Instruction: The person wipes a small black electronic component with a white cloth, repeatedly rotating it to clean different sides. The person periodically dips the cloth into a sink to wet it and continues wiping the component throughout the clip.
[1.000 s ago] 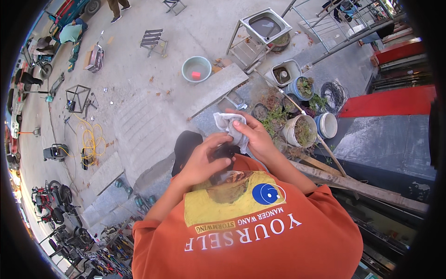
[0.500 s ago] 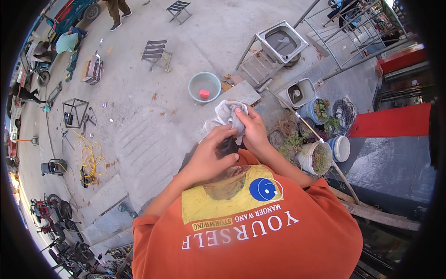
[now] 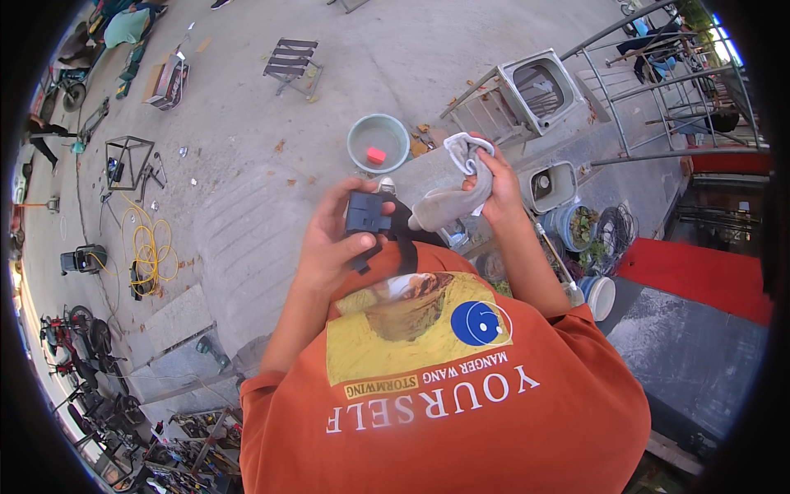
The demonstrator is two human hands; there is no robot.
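My left hand (image 3: 322, 239) is closed around a dark blue-grey plastic block-shaped part (image 3: 367, 212), its thumb pressed along the lower edge. A black strap-like piece hangs below it; what exactly the part is I cannot make out. My right hand (image 3: 502, 191) grips a grey-and-white cloth (image 3: 454, 204), bunched at the fingers and drooping toward the left. A gap separates the cloth from the dark part, and both are held above my lap. Beyond my hands, a pale green-blue basin (image 3: 378, 125) stands on the ground with a pink sponge-like block (image 3: 376, 156) in it.
A metal sink (image 3: 521, 105) rests on a stand at the far right, beside metal scaffolding (image 3: 613, 103). Buckets with plants (image 3: 568, 226) sit right of me. A folding stool (image 3: 290, 59) stands ahead. Yellow hose (image 3: 150, 251) and parked motorbikes (image 3: 86, 342) lie left; a person (image 3: 127, 29) bends far left.
My hands have parted: the right has moved right with the cloth, and the left has lifted the dark part into clearer view. The whole view has shifted slightly.
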